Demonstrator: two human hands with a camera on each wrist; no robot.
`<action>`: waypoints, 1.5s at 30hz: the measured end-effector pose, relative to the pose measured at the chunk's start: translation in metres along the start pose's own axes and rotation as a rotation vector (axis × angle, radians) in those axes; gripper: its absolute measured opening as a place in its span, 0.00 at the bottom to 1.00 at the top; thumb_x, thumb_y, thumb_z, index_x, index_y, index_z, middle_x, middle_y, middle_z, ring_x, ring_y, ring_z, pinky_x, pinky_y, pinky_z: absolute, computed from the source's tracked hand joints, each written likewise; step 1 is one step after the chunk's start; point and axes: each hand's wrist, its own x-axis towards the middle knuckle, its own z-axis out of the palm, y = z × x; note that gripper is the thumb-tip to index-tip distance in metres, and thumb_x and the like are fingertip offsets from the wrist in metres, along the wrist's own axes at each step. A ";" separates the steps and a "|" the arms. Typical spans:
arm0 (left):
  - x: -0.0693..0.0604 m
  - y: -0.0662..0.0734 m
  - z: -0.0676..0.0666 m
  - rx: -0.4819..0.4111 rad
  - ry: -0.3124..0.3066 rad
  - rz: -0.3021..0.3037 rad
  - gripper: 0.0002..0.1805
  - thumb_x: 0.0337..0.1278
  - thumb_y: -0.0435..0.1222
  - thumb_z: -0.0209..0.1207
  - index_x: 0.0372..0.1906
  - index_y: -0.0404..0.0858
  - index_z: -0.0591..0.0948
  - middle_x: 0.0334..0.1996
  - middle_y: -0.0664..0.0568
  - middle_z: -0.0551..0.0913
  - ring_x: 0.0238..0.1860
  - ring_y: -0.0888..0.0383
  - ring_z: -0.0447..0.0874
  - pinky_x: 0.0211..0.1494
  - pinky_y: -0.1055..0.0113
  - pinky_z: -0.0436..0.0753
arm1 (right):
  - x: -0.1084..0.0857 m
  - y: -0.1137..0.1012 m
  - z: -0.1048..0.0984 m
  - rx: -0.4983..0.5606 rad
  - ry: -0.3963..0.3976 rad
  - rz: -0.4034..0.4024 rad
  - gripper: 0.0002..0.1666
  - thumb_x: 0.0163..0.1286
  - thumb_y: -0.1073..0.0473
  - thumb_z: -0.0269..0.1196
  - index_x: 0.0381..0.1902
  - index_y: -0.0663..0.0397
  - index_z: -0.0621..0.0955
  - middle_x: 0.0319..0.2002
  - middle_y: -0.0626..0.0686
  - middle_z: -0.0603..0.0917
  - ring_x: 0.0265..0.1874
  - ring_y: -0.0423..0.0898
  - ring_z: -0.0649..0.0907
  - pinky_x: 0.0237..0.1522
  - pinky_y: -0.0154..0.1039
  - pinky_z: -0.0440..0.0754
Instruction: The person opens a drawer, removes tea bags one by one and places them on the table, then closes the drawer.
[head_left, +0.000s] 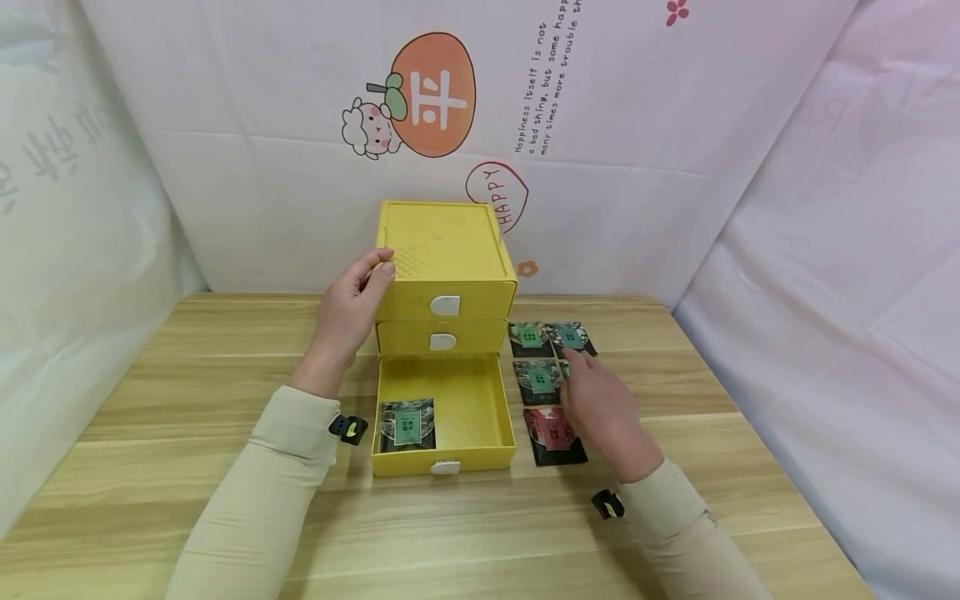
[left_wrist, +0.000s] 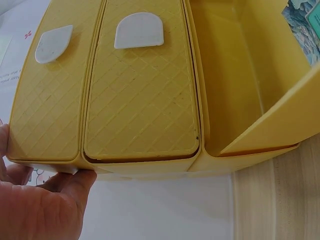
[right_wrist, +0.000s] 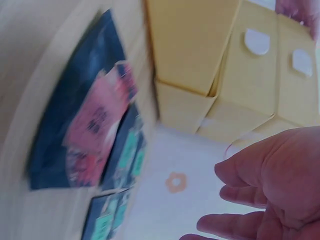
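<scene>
A yellow three-tier drawer box (head_left: 446, 242) stands near the back of the table. My left hand (head_left: 348, 312) grips its upper left edge; in the left wrist view the fingers (left_wrist: 80, 182) bend around that corner. The bottom drawer (head_left: 472, 400) is pulled out, and a dark sachet with a green label (head_left: 407, 425) lies in its left part. Over the sachets right of the box hovers my right hand (head_left: 603, 412), its fingers extended and holding nothing in the right wrist view. Nearest it are a red-labelled sachet (head_left: 555, 437) and a green-labelled sachet (head_left: 538, 381); another is mostly hidden behind the hand.
Two more sachets lie farther back, one green-labelled (head_left: 530, 337) and one blue-green-labelled (head_left: 572, 336). The middle drawer (head_left: 405, 337) and top drawer (head_left: 408, 300) are closed, with white tabs. A printed white cloth (head_left: 637, 225) hangs behind the wooden table (head_left: 225, 400).
</scene>
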 end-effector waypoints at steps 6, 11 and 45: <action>0.001 0.000 0.000 -0.002 0.003 -0.004 0.30 0.78 0.60 0.48 0.75 0.52 0.74 0.68 0.51 0.78 0.56 0.53 0.73 0.57 0.56 0.72 | -0.007 -0.016 -0.006 0.039 0.107 -0.076 0.33 0.79 0.57 0.55 0.78 0.60 0.65 0.72 0.66 0.73 0.59 0.63 0.82 0.58 0.59 0.82; 0.001 0.000 0.000 0.001 0.002 -0.003 0.31 0.78 0.61 0.48 0.75 0.52 0.74 0.70 0.51 0.77 0.59 0.52 0.75 0.60 0.54 0.73 | -0.011 -0.027 -0.008 0.055 0.240 -0.155 0.33 0.74 0.60 0.61 0.75 0.60 0.71 0.66 0.67 0.79 0.39 0.58 0.85 0.38 0.52 0.86; -0.001 0.003 0.000 -0.035 -0.005 0.002 0.29 0.79 0.58 0.50 0.75 0.52 0.74 0.74 0.53 0.73 0.69 0.51 0.73 0.71 0.48 0.72 | -0.025 -0.113 -0.018 0.075 0.134 -0.377 0.22 0.75 0.51 0.67 0.58 0.61 0.83 0.47 0.58 0.88 0.39 0.50 0.87 0.39 0.47 0.88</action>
